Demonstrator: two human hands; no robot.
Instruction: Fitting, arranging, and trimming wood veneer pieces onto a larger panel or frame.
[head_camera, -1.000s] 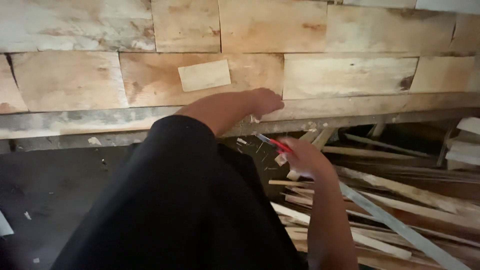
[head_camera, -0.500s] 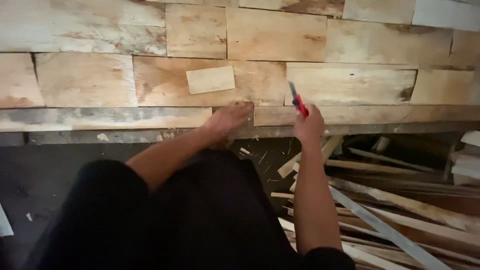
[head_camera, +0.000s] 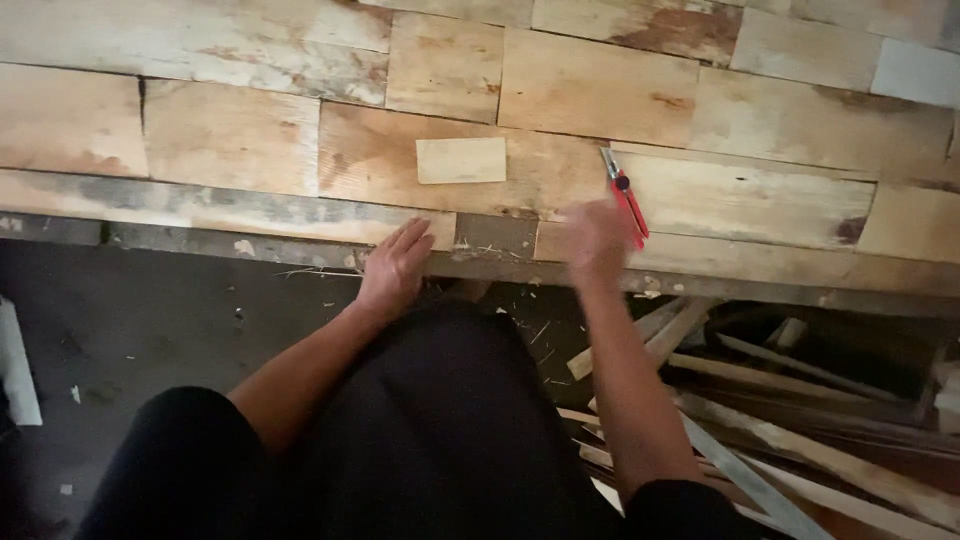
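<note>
Rough plank flooring (head_camera: 240, 150) in pale, patchy wood filled the top of the view, and on it lay a slim red utility knife (head_camera: 626, 196), angled, just above the right hand. That right hand (head_camera: 595, 240) was motion-blurred beside the knife's lower end, so whether it gripped the knife couldn't be told, forearm reaching straight up from below. Over on the left hand (head_camera: 393, 268), fingers were spread flat, palm down on the planks' edge, arm bent inward, with a small loose wood block (head_camera: 461, 160) lying above it.

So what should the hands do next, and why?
Probably pick up the small loose wood piece with the right hand. The red cutter lies on the planks, and the left hand rests beside a gap.
</note>
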